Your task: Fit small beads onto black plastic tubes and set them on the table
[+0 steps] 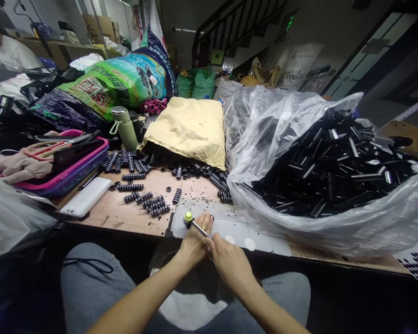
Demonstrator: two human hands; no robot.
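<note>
My left hand (196, 240) and my right hand (226, 255) meet at the table's front edge, both closed around a thin metal rod (200, 229). The rod's far end carries a small yellow-green capped piece (187, 216). Both hands rest over a white flat sheet (237, 232) lying on the wooden table (125, 218). Just beyond lie several rods threaded with black ring stacks (149, 202) and loose black rings (168, 189).
A large clear plastic bag of black tubes (334, 171) fills the right. A yellow sack (190, 130) spills ring stacks at centre back. To the left sit a green bottle (125, 127), a pink basket (69, 174) and a white phone (87, 197). Another person sits far left.
</note>
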